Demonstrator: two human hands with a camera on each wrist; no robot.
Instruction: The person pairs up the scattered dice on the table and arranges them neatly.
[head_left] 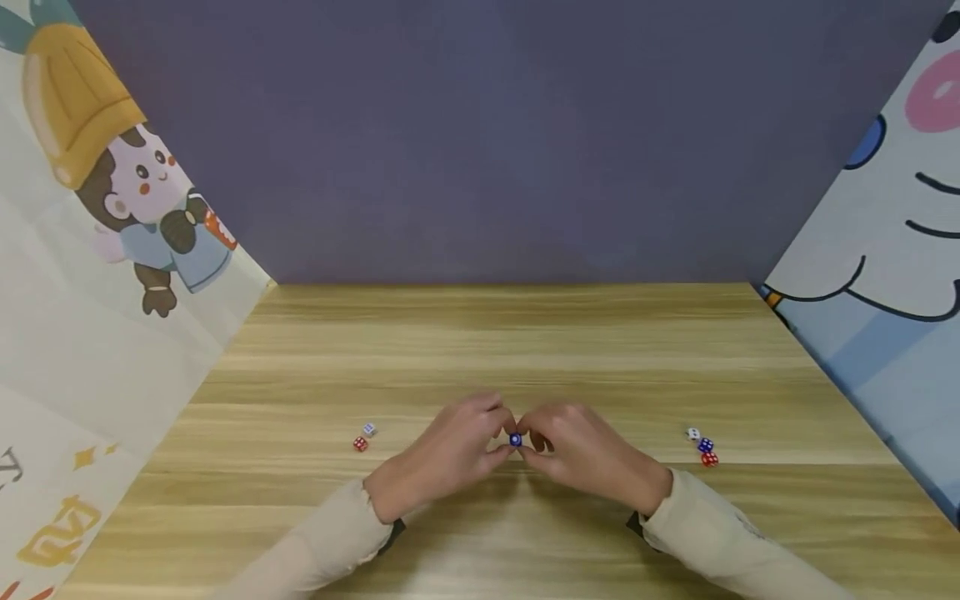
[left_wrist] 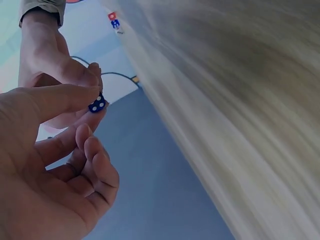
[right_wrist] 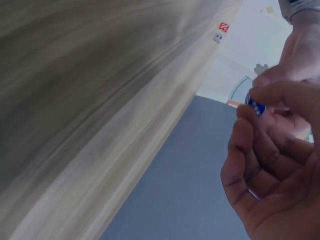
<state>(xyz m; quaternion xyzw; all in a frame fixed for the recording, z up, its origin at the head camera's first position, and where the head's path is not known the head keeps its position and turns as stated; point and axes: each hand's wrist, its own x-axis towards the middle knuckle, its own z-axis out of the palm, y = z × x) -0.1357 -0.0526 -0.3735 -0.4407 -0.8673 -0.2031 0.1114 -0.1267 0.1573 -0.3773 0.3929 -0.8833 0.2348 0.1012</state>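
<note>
Between my two hands is a small blue die (head_left: 515, 439) with white dots, held above the wooden table. My left hand (head_left: 457, 446) pinches it by thumb and index finger from the left. From the right, the thumb and index finger of my right hand (head_left: 581, 446) pinch the same die. The left wrist view shows a dotted face of the blue die (left_wrist: 97, 103) between the fingertips. In the right wrist view the blue die (right_wrist: 256, 105) is partly covered by fingers.
On the table (head_left: 517, 350), a white die (head_left: 369, 429) and a red die (head_left: 361, 444) lie left of my hands. To the right lie a white die (head_left: 692, 434), another blue die (head_left: 706, 446) and a red die (head_left: 709, 459). A dark panel (head_left: 510, 150) stands behind.
</note>
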